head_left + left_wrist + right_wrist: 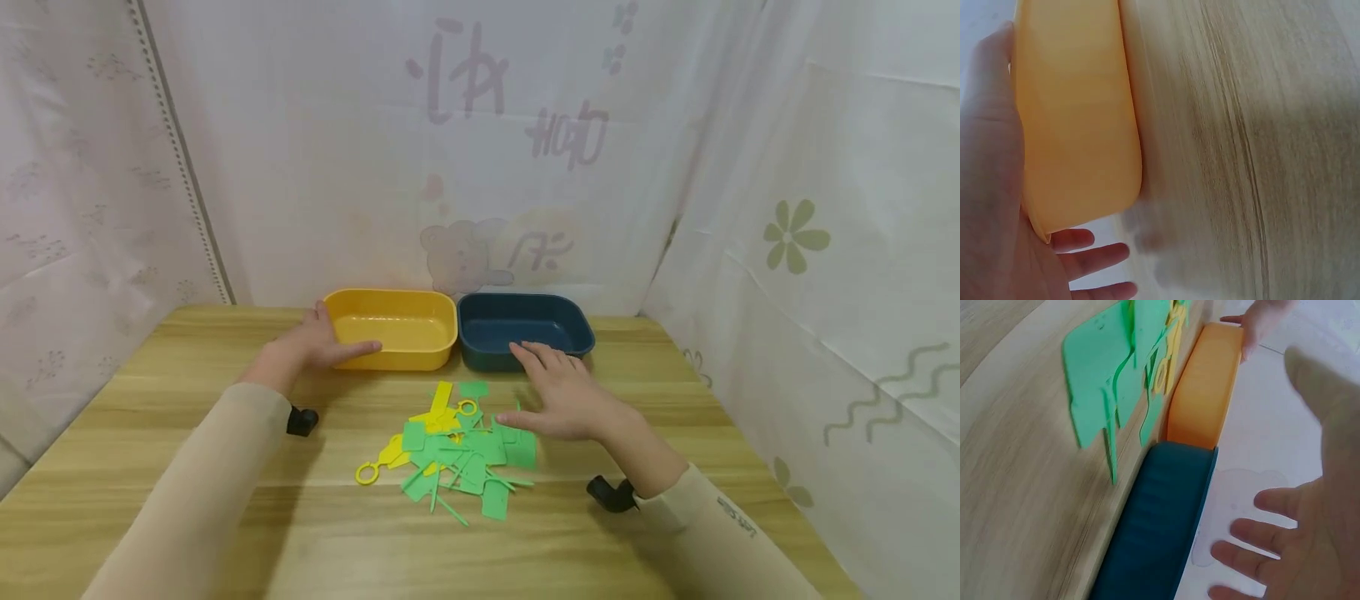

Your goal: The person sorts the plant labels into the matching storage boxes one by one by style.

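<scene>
In the head view my left hand [311, 337] rests at the left end of the yellow bin [393, 362], thumb along the front rim. The left wrist view has the straight fingers [1094, 259] of that hand reaching past the bin's corner. My right hand [566, 396] hovers with fingers spread, holding nothing, just in front of the dark blue bin [525, 362]. Below and to its left lies a loose pile of green plastic tags [472, 471] with flat heads and thin pointed stems. Mixed in at the pile's left are yellow tags [392, 450] with ring ends.
Both bins stand side by side at the back of the wooden table [360, 550]. A printed white curtain [337, 167] hangs close behind them and along both sides. Black wrist straps [611, 493] jut out under the forearms.
</scene>
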Action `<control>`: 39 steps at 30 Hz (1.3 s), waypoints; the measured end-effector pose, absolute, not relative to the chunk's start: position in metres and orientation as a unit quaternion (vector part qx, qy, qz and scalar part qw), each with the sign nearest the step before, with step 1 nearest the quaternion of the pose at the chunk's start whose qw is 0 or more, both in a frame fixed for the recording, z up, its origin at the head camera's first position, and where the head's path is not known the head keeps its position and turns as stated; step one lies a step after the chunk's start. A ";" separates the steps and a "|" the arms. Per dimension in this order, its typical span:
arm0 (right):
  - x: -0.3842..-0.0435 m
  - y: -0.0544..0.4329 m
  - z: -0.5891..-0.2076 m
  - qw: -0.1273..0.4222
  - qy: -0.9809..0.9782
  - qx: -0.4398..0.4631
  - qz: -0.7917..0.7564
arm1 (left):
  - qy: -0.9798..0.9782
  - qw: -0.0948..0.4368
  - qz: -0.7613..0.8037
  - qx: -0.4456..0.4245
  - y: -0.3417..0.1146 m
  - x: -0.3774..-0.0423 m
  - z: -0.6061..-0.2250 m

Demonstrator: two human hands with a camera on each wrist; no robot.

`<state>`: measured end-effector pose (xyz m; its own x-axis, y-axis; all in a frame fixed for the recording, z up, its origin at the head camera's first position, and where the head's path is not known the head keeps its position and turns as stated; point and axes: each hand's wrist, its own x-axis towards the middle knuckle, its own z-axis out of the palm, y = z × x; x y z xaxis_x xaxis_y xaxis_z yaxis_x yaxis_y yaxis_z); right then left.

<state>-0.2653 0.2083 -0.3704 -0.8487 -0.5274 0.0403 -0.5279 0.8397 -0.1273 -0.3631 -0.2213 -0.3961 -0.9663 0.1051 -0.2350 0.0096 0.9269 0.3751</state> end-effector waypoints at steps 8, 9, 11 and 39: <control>-0.271 0.198 -0.366 -0.015 -0.957 0.268 0.115 | 0.976 0.115 0.180 0.034 -0.220 -0.358 -0.393; -0.271 0.197 -0.367 -0.015 -0.956 0.269 0.114 | 0.977 0.113 0.177 0.034 -0.221 -0.358 -0.393; -0.271 0.197 -0.367 -0.019 -0.956 0.269 0.113 | 0.978 0.110 0.174 0.034 -0.220 -0.359 -0.395; -0.273 0.203 -0.371 -0.015 -0.955 0.277 0.104 | 0.985 0.097 0.140 0.019 -0.216 -0.357 -0.392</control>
<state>-0.2735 0.2026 -0.3714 -0.8461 -0.5322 0.0297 -0.5261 0.8249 -0.2068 -0.3567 -0.2164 -0.3919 -0.9805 0.0649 -0.1856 0.0108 0.9602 0.2790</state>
